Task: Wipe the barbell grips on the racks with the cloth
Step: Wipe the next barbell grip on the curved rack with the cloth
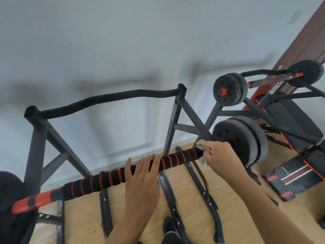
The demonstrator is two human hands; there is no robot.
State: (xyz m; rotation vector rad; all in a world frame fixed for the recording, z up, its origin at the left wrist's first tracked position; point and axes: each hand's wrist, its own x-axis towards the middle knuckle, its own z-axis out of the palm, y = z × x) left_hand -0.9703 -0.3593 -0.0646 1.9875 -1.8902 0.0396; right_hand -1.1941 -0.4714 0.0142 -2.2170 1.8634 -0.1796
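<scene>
— Room to move along the bar?

— Open along most of the grip [109, 179], black foam with red rings, slanting from lower left up to the right across the rack [35, 138]. Blocked at the right end by a dark plate [237, 138], and at the left by a red sleeve [31, 199] with another dark mass at the picture's edge. Behind and above, the rack's curved top rail [109, 97], well apart from the grip.

— Hands?

— On the middle of the grip, the left hand [140, 176], fingers [149, 161] laid fairly straight across the top, not closed round it. At the right end, just beside the plate, the right hand [221, 155], fingers curled and clutching a pale cloth [203, 161]. Cloth pressed against the grip's end, showing above and below the bar.

— Surroundings?

— Below, a pale wooden floor [84, 217] with black rack feet on it. Behind, a plain pale wall [105, 41]. To the right, a second barbell [270, 80] on its own rack, a black bench [290, 124] with red trim beneath it, and a brown door [313, 41] past that. Blurred throughout; finer detail not to be told.
</scene>
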